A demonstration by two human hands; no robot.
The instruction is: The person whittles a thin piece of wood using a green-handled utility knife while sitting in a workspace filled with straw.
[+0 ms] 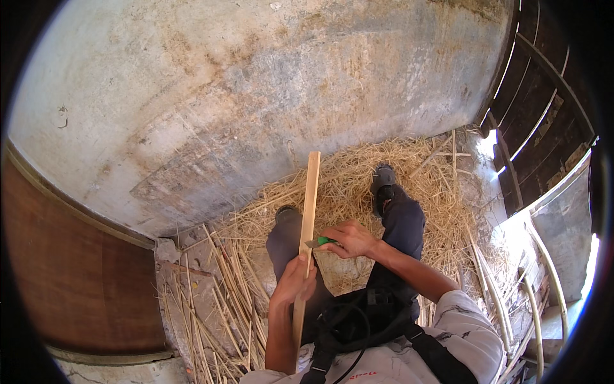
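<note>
A long, flat, pale strip of wood or bamboo [310, 198] runs upright through the middle of the view, its lower end passing beside my left forearm. My left hand [295, 280] is closed around it below the middle, thumb along its face. Just above, my right hand [350, 239] grips a green-handled knife [324, 240], probably a utility knife. Its short blade meets the right edge of the strip, pointing left. Most of the handle is hidden inside my right fingers.
Shavings and straw-like strips [345, 173] cover the ground around my feet. Thin split sticks [240, 288] lie at the left, longer curved poles [543, 269] at the right. A stained wall [288, 83] rises ahead; a brown wooden panel [77, 269] stands left, dark slatted boards [543, 115] right.
</note>
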